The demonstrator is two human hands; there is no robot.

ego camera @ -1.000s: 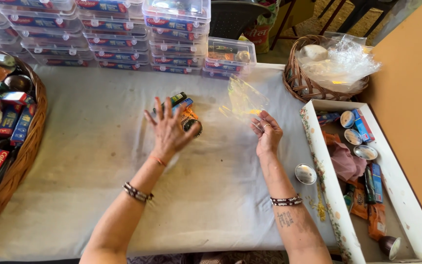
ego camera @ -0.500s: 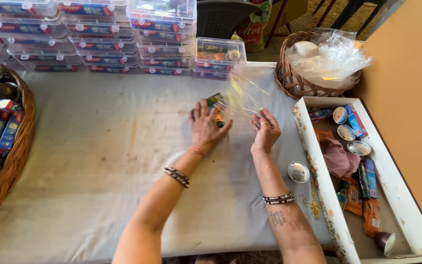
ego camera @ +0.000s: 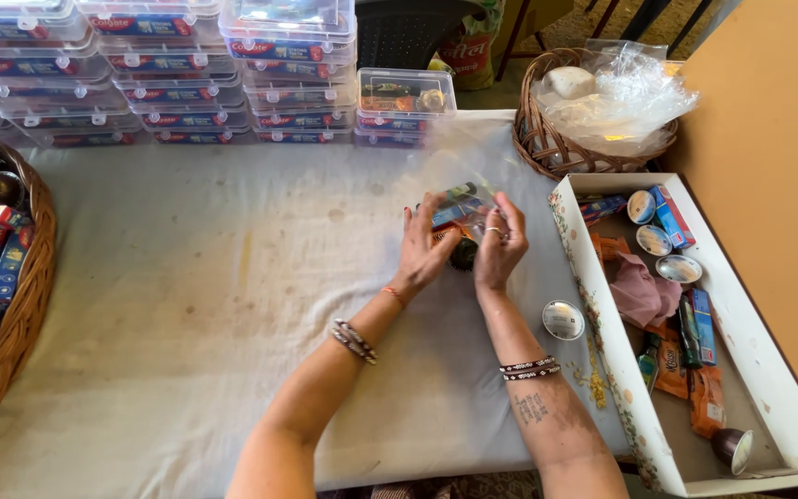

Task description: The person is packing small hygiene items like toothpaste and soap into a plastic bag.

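Bare cloth (ego camera: 187,305) left of hands; stacked boxes (ego camera: 187,74) block behind, tray (ego camera: 602,305) right.

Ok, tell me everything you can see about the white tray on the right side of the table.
The white tray is a shallow rectangular box, cardboard by its look, with a floral pattern on its near wall. It lies flat at the table's right edge, angled slightly. Inside are small round foil-lidded cups, blue packets, orange sachets, a pink cloth and a dark cup. Neither hand touches it.
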